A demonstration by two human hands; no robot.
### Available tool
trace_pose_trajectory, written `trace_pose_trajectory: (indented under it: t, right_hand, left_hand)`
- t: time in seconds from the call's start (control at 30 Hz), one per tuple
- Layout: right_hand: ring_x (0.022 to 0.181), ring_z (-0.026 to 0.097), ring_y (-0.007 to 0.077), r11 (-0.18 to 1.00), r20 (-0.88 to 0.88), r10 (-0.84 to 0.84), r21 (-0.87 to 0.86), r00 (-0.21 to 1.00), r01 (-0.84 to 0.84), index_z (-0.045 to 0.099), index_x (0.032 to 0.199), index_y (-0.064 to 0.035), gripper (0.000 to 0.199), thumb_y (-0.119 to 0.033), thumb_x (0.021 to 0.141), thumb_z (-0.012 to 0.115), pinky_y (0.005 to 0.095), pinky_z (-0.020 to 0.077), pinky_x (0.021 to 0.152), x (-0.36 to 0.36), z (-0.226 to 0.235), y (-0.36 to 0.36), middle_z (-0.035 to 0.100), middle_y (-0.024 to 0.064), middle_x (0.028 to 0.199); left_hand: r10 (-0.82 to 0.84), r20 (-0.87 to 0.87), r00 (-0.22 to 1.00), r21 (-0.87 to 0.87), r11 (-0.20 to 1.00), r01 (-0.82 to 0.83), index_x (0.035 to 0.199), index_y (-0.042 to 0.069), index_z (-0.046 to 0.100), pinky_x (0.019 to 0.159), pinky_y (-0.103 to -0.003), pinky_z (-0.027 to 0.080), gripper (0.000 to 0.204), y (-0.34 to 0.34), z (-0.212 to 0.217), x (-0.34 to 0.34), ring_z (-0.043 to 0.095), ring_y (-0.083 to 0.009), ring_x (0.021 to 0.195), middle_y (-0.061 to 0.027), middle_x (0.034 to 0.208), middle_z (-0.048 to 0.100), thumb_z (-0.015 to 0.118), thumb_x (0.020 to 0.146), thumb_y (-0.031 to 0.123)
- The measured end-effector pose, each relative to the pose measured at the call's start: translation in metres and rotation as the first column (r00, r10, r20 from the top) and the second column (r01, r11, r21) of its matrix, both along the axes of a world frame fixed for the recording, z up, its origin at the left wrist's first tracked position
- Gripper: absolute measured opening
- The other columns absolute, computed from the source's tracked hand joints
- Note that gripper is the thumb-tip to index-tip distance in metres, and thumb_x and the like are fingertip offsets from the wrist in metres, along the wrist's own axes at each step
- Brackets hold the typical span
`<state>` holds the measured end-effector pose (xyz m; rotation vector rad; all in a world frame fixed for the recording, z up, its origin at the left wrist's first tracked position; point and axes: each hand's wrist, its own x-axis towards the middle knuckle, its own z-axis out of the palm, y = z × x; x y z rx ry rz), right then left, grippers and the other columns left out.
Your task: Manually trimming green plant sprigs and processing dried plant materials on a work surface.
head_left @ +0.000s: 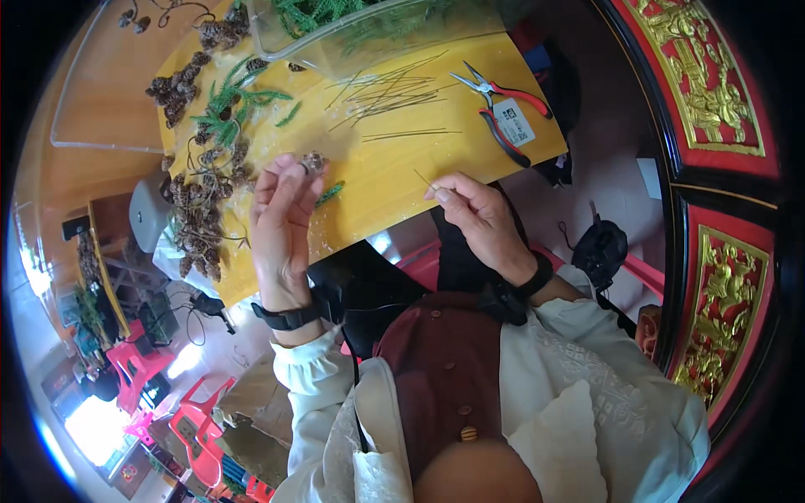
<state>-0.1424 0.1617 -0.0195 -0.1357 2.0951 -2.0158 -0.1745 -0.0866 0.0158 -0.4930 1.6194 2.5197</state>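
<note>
Over the near left part of the yellow table, my left hand [280,220] pinches a small brown pine cone [314,162] between thumb and fingertips. My right hand [480,225], off the table's front edge, is closed on a thin wire [421,177] whose end sticks out toward the upper left. The two hands are apart. A loose pile of similar thin wires [394,88] lies beyond them, with a few more set side by side just nearer. A sprig of green artificial foliage [329,194] lies beside my left hand, partly hidden by it.
Pliers with red and black handles [495,99] lie open at the table's right, by a white label [513,122]. A clear plastic bin [335,44] of green sprigs stands at the back. Clustered pine cones [197,197] line the left side. Red stools [201,436] stand lower left.
</note>
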Motion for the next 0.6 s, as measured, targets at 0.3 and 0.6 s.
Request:
trace_pose_trajectory:
  t: [0.3, 0.6]
  right_hand:
    - [0.052, 0.038, 0.0056, 0.988, -0.147, 0.002, 0.154, 0.989, 0.021, 0.055, 0.095, -0.001, 0.009, -0.008, 0.091, 0.052, 0.0231, 0.0317, 0.05, 0.01, 0.005, -0.015, 0.042, 0.0003, 0.058]
    - [0.046, 0.035, 0.0052, 0.987, -0.284, 0.047, 0.158, 0.958, -0.001, 0.056, 0.093, -0.0024, 0.007, -0.002, 0.087, 0.052, 0.0233, 0.0294, 0.046, 0.003, 0.034, -0.038, 0.039, -0.0008, 0.053]
  left_hand:
    - [-0.023, 0.016, 1.0, 0.602, 0.798, 0.009, 0.129, -0.003, 0.04, 0.089, -0.032, 0.051, 0.04, 0.015, -0.001, 0.033, 0.058, -0.0275, 0.103, -0.0225, 0.124, 0.049, 0.05, 0.09, 0.002]
    - [0.034, 0.009, 0.999, 0.734, 0.678, -0.03, 0.129, -0.002, 0.04, 0.088, -0.03, 0.052, 0.04, 0.016, -0.005, 0.037, 0.055, -0.0293, 0.106, -0.023, 0.123, 0.047, 0.049, 0.089, -0.002]
